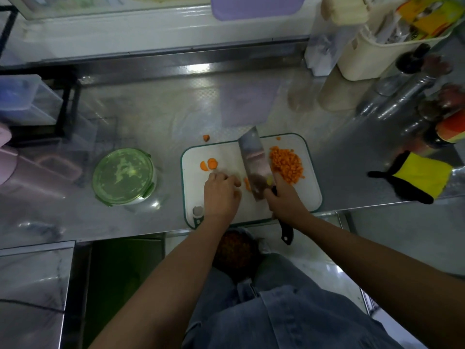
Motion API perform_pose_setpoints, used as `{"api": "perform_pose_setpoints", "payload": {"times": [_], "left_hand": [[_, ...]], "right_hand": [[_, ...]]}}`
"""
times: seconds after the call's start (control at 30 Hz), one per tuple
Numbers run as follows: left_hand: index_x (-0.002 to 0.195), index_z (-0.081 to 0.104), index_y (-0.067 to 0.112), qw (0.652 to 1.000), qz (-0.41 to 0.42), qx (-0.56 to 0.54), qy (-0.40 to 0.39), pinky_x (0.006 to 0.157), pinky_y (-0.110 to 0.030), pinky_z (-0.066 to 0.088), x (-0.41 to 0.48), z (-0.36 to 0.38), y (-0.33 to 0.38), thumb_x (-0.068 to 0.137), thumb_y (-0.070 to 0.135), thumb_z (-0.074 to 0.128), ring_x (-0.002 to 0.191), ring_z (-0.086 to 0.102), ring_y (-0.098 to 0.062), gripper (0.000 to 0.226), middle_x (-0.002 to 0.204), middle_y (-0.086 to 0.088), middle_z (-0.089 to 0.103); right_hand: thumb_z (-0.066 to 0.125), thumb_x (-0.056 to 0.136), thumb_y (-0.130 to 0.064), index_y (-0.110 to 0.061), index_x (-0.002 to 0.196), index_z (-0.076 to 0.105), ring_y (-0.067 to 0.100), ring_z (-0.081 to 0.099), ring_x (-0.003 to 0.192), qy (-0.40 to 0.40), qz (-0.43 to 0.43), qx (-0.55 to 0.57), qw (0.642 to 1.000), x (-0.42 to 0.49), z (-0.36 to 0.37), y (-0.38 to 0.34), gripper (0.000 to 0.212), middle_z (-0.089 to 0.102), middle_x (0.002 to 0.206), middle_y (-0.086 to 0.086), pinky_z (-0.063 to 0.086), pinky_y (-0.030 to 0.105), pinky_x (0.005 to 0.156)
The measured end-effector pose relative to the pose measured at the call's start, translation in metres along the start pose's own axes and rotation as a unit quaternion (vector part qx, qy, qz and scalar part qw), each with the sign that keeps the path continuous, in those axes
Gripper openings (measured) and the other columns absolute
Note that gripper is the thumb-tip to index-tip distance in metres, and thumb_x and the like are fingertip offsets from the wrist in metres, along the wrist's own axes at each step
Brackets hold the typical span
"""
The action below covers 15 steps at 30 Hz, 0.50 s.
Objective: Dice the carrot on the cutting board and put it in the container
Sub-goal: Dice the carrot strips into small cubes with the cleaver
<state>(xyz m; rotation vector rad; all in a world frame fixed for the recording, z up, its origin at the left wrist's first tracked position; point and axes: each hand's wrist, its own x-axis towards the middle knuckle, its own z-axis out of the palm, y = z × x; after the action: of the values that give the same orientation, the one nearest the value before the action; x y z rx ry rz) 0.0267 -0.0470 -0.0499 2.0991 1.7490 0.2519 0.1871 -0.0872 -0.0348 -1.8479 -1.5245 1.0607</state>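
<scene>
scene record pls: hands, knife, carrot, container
left hand: on the cutting board, fingertips beside a carrot strip; grip unclear
right hand: grips the cleaver handle, blade over board
diced carrot: pile on board, right of blade
carrot slices: uncut, board's far left
stray piece: on counter beyond board
container: left of board, green lid on

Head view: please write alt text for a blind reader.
A right hand grips a broad steel cleaver on a white, green-edged cutting board; the left hand rests beside the blade. Diced orange carrot is piled right of the blade, two carrot slices lie left, and a round green-lidded container stands closed on the steel counter.
</scene>
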Motion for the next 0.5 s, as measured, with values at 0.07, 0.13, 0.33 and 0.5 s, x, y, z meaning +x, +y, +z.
{"api": "perform_pose_setpoints", "payload": {"times": [0.07,0.13,0.33,0.5], "left_hand": [[0.103,0.071,0.016,1.0,0.022,0.006,-0.005,0.083,-0.037,0.04,0.003,0.002,0.004,0.079,0.011,0.064,0.101,0.049,-0.03,0.026,0.099,-0.01,0.06],[0.104,0.071,0.017,0.999,0.047,0.015,-0.017,0.08,-0.038,0.041,0.007,0.006,0.007,0.079,0.009,0.063,0.099,0.049,-0.03,0.028,0.099,-0.01,0.059],[0.099,0.073,0.019,0.991,0.097,0.09,-0.025,0.069,-0.038,0.046,0.015,0.013,0.013,0.083,0.013,0.062,0.099,0.05,-0.028,0.02,0.101,-0.008,0.058],[0.081,0.073,0.015,0.988,0.101,0.119,-0.007,0.063,-0.035,0.045,0.015,0.011,0.01,0.077,0.018,0.068,0.086,0.054,-0.028,0.007,0.083,-0.007,0.061]], "right_hand": [[0.049,0.091,-0.01,-0.007,0.102,0.047,0.027,0.052,0.055,0.024,0.015,0.004,1.0,0.002,-0.005,0.003,0.012,0.052,0.064,0.012,0.046,0.047,0.055],[0.048,0.091,-0.01,-0.004,0.104,0.047,0.033,0.054,0.058,0.033,0.025,-0.002,0.999,0.002,-0.011,0.008,0.014,0.054,0.068,0.019,0.046,0.049,0.056],[0.052,0.094,-0.016,-0.015,0.101,0.047,0.027,0.057,0.06,0.032,0.033,-0.019,0.999,0.003,-0.015,0.019,0.009,0.058,0.07,0.011,0.05,0.048,0.06],[0.05,0.095,-0.017,-0.013,0.096,0.045,0.028,0.054,0.055,0.017,0.002,-0.027,0.999,0.005,-0.012,0.015,0.006,0.054,0.064,0.011,0.045,0.047,0.053]]}}
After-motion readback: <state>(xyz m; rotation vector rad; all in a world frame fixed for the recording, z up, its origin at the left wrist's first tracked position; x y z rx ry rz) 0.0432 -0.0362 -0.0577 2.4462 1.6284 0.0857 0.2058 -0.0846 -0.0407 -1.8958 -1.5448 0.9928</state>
